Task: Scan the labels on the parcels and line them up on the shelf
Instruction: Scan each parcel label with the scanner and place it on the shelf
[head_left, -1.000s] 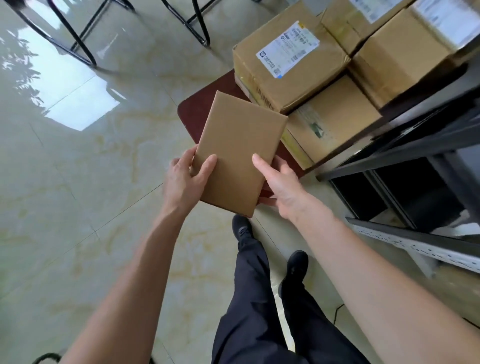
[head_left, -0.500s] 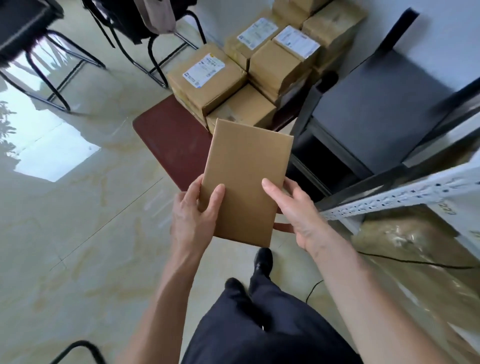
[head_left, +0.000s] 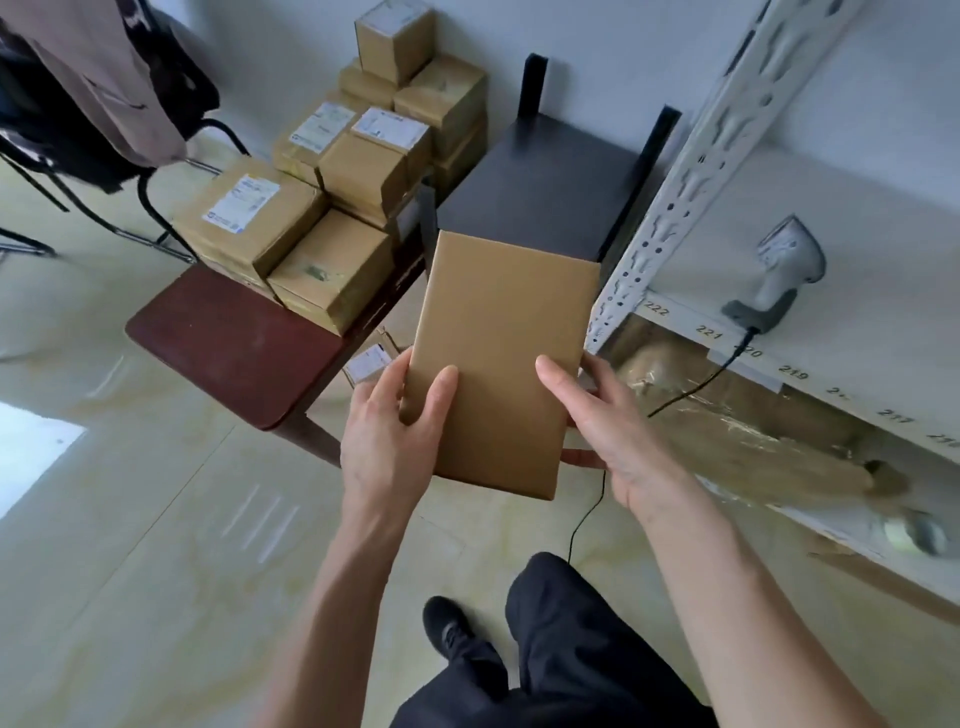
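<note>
Between both hands, a plain brown parcel (head_left: 501, 364) is held above the floor, blank face up; left hand (head_left: 387, 436) grips its left edge, thumb on top; right hand (head_left: 608, 426) grips its right edge; beside it stands the shelf (head_left: 727, 130), where a scanner (head_left: 776, 275) rests

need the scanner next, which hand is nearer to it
Right. The right hand grips the parcel's edge facing the scanner; the left hand grips the far edge.
</note>
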